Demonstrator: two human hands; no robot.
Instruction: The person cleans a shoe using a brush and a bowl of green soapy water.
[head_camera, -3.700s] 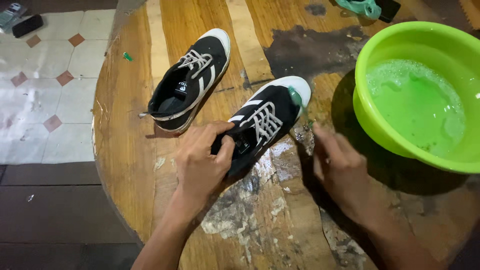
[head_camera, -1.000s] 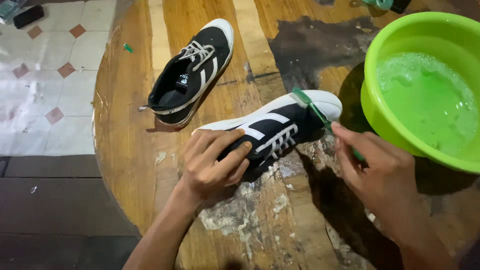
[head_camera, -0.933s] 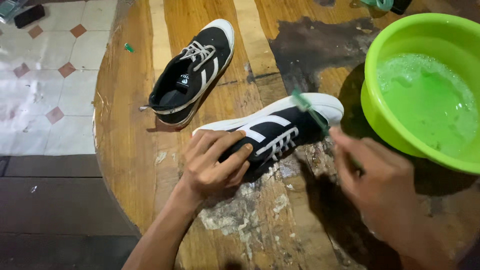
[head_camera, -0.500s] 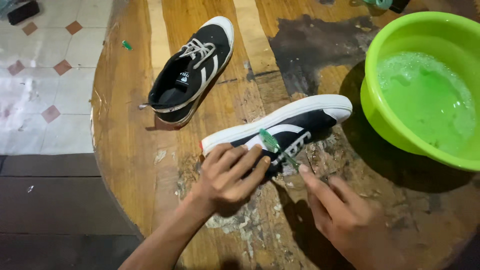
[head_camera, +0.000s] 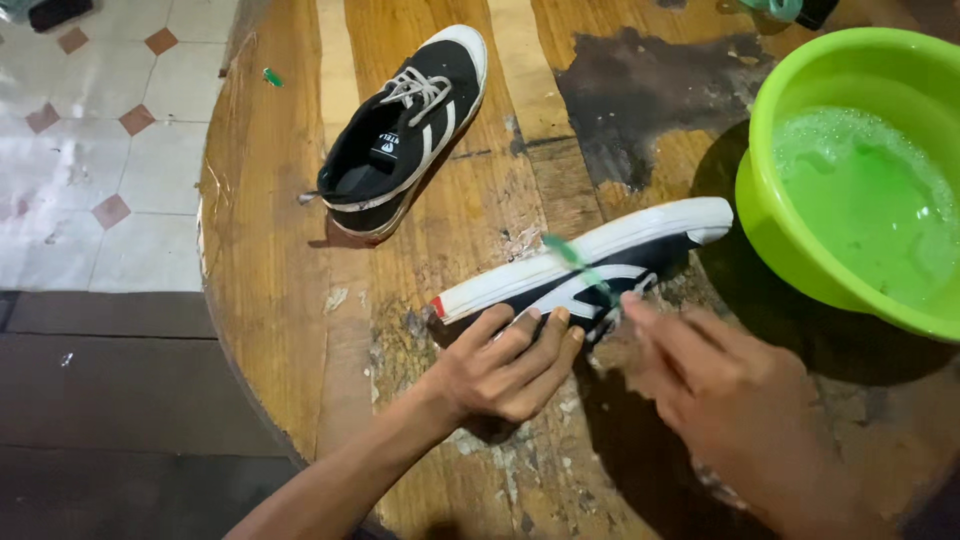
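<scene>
A black sneaker with white stripes (head_camera: 590, 265) lies tipped on its side on the round wooden table (head_camera: 270, 260), white sole edge turned away from me. My left hand (head_camera: 510, 365) presses down on its heel end. My right hand (head_camera: 720, 385) holds a green toothbrush (head_camera: 578, 265), its bristle head against the white sole rim near the shoe's middle. The second, matching sneaker (head_camera: 405, 125) stands upright farther back, laces loose.
A lime green basin (head_camera: 850, 180) of soapy water sits at the right, close to the shoe's toe. Wet dark patches mark the tabletop. The table's left edge drops to a tiled floor (head_camera: 90, 150). A small green bit (head_camera: 270, 76) lies near that edge.
The shoe has been rolled from upright onto its side, sole rim outward. The toothbrush moved from the toe to the side stripes, then up to the sole rim. My left hand slid toward the heel.
</scene>
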